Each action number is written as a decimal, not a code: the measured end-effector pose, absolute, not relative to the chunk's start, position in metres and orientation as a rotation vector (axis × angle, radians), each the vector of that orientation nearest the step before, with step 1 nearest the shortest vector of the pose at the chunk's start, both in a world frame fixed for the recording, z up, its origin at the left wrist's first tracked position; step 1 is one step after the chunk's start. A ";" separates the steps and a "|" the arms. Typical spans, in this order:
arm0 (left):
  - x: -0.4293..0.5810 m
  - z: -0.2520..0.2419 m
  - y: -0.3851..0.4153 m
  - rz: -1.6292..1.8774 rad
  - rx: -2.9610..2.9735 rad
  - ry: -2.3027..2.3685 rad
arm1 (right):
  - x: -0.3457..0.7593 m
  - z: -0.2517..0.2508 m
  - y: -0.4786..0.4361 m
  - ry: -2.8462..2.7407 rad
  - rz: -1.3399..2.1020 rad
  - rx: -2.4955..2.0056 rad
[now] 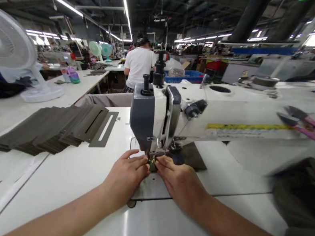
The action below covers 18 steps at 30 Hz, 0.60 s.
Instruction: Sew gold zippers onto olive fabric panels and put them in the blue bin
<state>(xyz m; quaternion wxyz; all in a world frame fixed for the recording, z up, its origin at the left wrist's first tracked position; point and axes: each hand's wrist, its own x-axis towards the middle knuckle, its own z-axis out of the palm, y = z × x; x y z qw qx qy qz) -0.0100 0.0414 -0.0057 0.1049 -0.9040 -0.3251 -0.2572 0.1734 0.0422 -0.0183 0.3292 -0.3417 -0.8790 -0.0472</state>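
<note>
While pinching the small dark piece (153,165) at the presser foot (151,151) — left grip (126,173) and right grip (180,185) clenched on it — keep it flat, olive fabric strips (52,128) off at ten o'clock.

Matt cloth strips (52,128), glossy white tabletop (51,180)

Small piece (152,166) hidden, cloth pile (305,197) blurred

Gap under sewing machine arm (235,123); head (142,115) blocks ahead.
</note>
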 end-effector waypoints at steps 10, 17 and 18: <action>-0.008 -0.003 0.043 -0.761 -2.675 -0.967 | 0.174 -0.018 0.045 -2.317 -0.100 -0.917; -0.010 -0.004 0.044 -0.743 -2.684 -0.978 | 0.173 -0.018 0.045 -2.326 -0.117 -0.902; -0.010 -0.004 0.044 -0.740 -2.686 -0.974 | 0.173 -0.018 0.045 -2.326 -0.112 -0.907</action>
